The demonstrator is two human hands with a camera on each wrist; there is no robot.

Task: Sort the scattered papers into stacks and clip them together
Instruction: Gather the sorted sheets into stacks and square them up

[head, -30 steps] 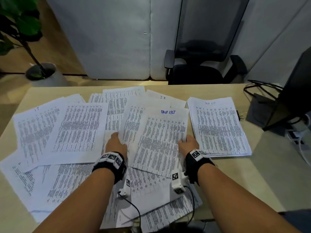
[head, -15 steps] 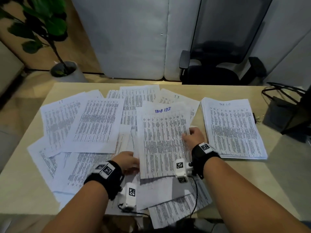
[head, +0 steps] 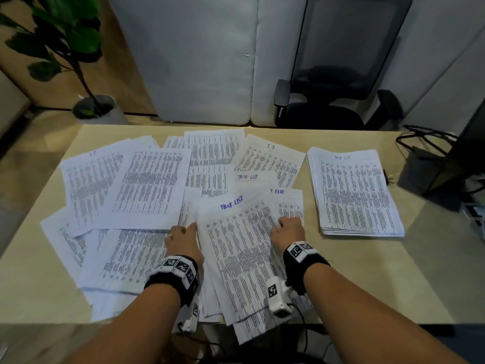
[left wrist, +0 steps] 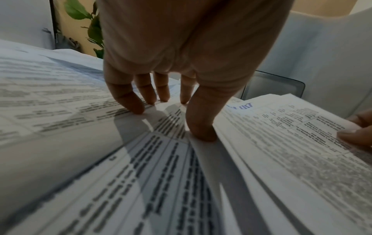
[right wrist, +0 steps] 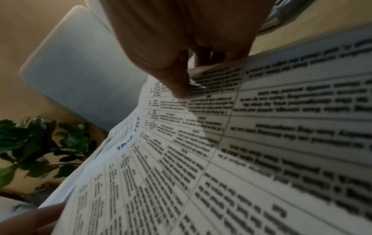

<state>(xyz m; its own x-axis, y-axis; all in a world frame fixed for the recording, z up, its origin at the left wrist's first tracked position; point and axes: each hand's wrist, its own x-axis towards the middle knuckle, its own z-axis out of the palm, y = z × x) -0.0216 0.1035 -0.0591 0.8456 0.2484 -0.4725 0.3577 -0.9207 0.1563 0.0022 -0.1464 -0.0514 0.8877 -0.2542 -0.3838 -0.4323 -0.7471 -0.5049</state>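
Printed sheets [head: 147, 185] lie scattered over the wooden desk [head: 380, 279]. A squared stack headed "Task List" [head: 354, 195] sits at the right. In the middle lies a loose pile topped by a sheet with blue "Task List" writing [head: 241, 248], tilted left. My left hand [head: 183, 232] has its straight fingertips [left wrist: 136, 109] pressed on the sheets beside that pile, thumb against the pile's left edge. My right hand [head: 286, 227] pinches the pile's right edge, thumb [right wrist: 179, 89] on top and fingers beneath. No clip is in view.
A black office chair [head: 328, 101] stands behind the desk and a potted plant [head: 86, 74] at the back left. A dark monitor base [head: 430, 174] and cables [head: 425, 137] occupy the right edge. Several sheets overhang the near desk edge [head: 252, 329].
The blue-headed Task List sheet has come nearer and turned leftward over other sheets. My left hand moved up to its left edge. Another Task List sheet now shows behind it.
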